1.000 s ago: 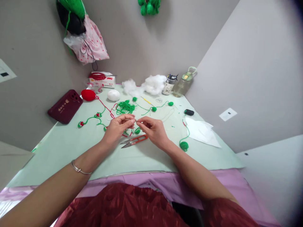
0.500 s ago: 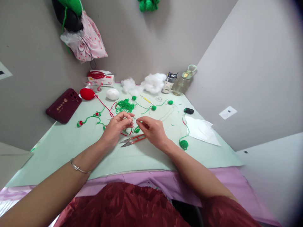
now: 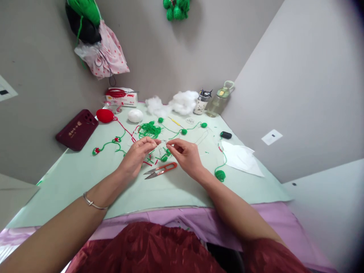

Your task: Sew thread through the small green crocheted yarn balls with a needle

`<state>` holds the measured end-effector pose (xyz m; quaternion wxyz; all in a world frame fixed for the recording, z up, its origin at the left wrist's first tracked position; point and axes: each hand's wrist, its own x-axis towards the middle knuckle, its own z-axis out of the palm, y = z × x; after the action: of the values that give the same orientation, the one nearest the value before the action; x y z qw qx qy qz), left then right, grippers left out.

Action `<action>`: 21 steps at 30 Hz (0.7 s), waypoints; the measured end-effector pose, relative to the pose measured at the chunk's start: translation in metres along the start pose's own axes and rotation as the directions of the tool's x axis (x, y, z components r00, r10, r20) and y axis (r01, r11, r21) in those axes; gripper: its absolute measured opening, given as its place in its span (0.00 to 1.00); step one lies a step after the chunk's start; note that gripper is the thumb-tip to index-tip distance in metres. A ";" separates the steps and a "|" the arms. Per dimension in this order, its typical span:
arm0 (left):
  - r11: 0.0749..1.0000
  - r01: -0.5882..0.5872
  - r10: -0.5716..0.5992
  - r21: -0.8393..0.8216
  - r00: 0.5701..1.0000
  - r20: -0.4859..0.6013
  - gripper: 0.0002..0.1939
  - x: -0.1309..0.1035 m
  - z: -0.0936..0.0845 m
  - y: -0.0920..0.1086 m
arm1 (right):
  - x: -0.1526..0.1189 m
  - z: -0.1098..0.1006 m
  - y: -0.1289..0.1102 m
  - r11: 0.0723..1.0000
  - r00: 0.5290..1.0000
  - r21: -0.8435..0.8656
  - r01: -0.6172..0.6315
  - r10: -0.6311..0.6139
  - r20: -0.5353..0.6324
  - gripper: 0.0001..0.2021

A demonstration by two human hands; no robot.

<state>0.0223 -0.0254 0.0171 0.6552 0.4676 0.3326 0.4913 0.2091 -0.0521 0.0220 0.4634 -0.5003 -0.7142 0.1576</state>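
Over the middle of the table, my left hand [image 3: 138,154] and my right hand [image 3: 185,154] face each other with a small gap between the fingertips. A thin dark thread [image 3: 163,141] spans that gap, pinched between thumb and finger on both sides. Whether a needle is among it is too small to tell. Just below the hands lie a small green crocheted ball [image 3: 164,159] and red and green yarn scraps [image 3: 148,163]. Orange-handled thread snips [image 3: 171,165] rest nearer to me, touched by neither hand. Behind my left hand sits a tangle of green yarn [image 3: 149,130].
White stuffing [image 3: 184,102], a pen cup [image 3: 201,103] and a bottle [image 3: 220,100] line the back. Red yarn [image 3: 105,115], white yarn [image 3: 135,115] and a dark red phone [image 3: 77,130] are left. White sheets [image 3: 241,157], a black spool [image 3: 226,135] and a green ball [image 3: 220,175] lie right.
My fingertips have drawn slightly apart, and the thread between them shows more clearly. My right hand has shifted a little right, uncovering the snips' handle. The view has tilted slightly upward.
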 end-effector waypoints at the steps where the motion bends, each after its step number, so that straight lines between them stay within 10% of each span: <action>1: 1.000 0.006 -0.006 -0.014 1.000 0.008 0.05 0.000 0.000 0.000 | 0.000 0.000 0.000 1.000 1.000 0.004 0.001 -0.001 -0.002 0.08; 14: 0.999 0.044 -0.045 -0.019 0.999 -0.014 0.17 -0.001 0.004 0.002 | -0.002 0.001 -0.002 1.000 1.000 0.018 -0.016 0.016 0.022 0.08; 21: 0.999 0.017 -0.020 -0.034 0.996 -0.086 0.18 0.002 0.002 0.006 | 0.014 -0.019 0.000 0.918 0.969 0.323 -0.229 0.246 -0.012 0.11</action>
<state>0.0223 -0.0231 0.0237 0.6526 0.4319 0.3567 0.5103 0.2231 -0.0448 0.0390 0.5340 -0.5057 -0.6010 0.3129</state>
